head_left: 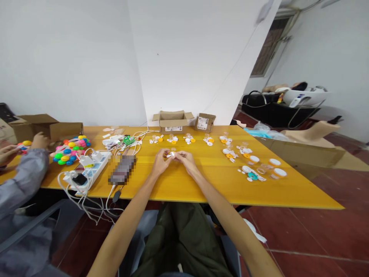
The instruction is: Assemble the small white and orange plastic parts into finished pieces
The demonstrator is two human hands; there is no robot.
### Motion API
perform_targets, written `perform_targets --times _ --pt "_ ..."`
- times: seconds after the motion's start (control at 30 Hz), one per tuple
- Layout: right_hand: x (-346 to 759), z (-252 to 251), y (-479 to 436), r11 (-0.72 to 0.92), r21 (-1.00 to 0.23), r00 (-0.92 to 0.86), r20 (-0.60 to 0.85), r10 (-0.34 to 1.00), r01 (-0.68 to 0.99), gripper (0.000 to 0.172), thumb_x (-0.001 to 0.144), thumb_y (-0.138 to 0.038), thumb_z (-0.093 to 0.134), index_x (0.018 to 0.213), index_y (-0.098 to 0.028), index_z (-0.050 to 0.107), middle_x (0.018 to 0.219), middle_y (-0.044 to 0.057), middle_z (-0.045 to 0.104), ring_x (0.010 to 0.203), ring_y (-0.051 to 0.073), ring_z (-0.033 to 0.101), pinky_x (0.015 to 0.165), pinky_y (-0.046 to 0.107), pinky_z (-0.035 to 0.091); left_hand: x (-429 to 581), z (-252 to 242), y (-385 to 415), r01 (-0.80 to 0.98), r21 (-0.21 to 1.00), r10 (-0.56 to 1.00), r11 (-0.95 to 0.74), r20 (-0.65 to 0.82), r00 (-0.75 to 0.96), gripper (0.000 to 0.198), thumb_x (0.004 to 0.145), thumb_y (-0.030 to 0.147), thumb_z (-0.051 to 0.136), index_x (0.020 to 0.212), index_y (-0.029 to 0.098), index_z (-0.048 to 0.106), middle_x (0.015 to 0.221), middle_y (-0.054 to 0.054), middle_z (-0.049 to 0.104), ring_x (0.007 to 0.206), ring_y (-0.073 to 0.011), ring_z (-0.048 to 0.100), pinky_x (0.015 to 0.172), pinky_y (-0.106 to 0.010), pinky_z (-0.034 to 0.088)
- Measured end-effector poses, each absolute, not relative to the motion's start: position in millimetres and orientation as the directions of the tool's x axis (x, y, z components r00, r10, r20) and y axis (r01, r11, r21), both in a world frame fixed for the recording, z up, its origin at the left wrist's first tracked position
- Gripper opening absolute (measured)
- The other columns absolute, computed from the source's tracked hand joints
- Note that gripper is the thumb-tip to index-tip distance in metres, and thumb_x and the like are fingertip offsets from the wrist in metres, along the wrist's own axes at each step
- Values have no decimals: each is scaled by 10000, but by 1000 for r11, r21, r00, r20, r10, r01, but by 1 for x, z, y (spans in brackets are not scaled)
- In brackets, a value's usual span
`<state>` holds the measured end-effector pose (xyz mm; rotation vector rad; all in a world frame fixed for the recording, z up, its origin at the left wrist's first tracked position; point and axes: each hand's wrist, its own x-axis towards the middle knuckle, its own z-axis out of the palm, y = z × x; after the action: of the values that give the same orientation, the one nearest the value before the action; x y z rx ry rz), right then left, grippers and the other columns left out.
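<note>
Over the middle of the table, my left hand (pixel 161 160) and my right hand (pixel 186 159) meet, fingertips pinched round a small white plastic piece (pixel 172 154). Its exact kind is too small to make out. Just behind my fingers a clear round container (pixel 173 149) shows in part. Beyond it stand groups of small parts: clear cups, white discs and orange rings (pixel 193 141). To the right lie more such parts, with a teal ring (pixel 253 176) among them. Several clear jars with white lids (pixel 278 173) stand near them.
Left of my arms are a phone (pixel 123 170), a power strip (pixel 96 171) with tangled white cables, and colourful balls (pixel 69 152). Two small cardboard boxes (pixel 172 124) stand by the wall. A co-worker's grey sleeve (pixel 24 181) reaches in at far left, beside a larger box (pixel 67 130).
</note>
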<state>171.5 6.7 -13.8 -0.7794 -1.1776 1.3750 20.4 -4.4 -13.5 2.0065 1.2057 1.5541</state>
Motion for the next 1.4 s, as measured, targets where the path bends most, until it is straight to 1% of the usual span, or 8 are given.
perform_targets --times 0.17,0.47,0.7,0.87,1.03,1.23,1.33,1.4 --pt "170 -12 4 110 -938 -156 169 973 -328 408 491 -546 856 656 -202 711 679 21 729 731 202 691 830 373 568 21 -10 -7 450 710 811 -542 581 59 99 782 275 705 826 190 680 823 -21 699 744 -153 640 710 -271 526" --pt "172 -14 7 85 -948 -169 142 975 -307 385 506 -522 857 656 -201 707 712 33 735 756 213 693 813 383 576 19 -9 -9 432 658 759 -617 642 106 153 752 193 726 901 205 691 863 -23 693 784 -163 640 725 -276 520" --pt "171 -11 4 52 -942 -181 117 976 -331 412 459 -521 869 635 -193 692 686 22 718 721 194 684 818 390 581 17 -12 -7 456 574 699 -680 695 169 220 752 94 691 936 211 670 908 -24 670 817 -167 623 730 -273 509" --pt "170 -12 5 53 -946 -188 118 975 -321 380 507 -509 857 627 -197 677 672 18 705 733 200 685 822 396 586 17 -12 -7 474 548 689 -689 698 194 221 764 83 662 943 213 663 930 -30 657 863 -179 616 766 -291 511" --pt "172 -15 7 52 -956 -199 113 973 -288 382 544 -529 837 632 -196 672 669 23 695 726 202 684 806 390 589 18 -10 -8 438 584 705 -684 685 187 191 771 138 677 947 212 667 933 -35 663 868 -182 628 784 -303 525" --pt "169 -19 9 96 -969 -216 147 965 -230 438 591 -618 768 622 -197 651 659 22 690 692 193 673 753 373 589 20 -9 -8 361 701 781 -615 606 154 185 784 206 672 968 199 678 959 -42 697 848 -168 657 772 -286 549" --pt "169 -22 12 166 -980 -213 187 959 -114 412 702 -603 683 634 -199 647 650 26 683 680 201 671 708 366 586 20 -10 -8 331 749 813 -574 568 124 187 772 207 678 959 197 686 966 -43 705 840 -161 666 765 -276 555" --pt "170 -24 15 236 -971 -172 228 958 29 357 781 -534 621 646 -204 642 647 28 676 654 205 663 688 371 580 20 -11 -6 310 782 837 -540 538 102 197 750 177 678 945 196 691 963 -40 705 826 -155 669 753 -268 557"
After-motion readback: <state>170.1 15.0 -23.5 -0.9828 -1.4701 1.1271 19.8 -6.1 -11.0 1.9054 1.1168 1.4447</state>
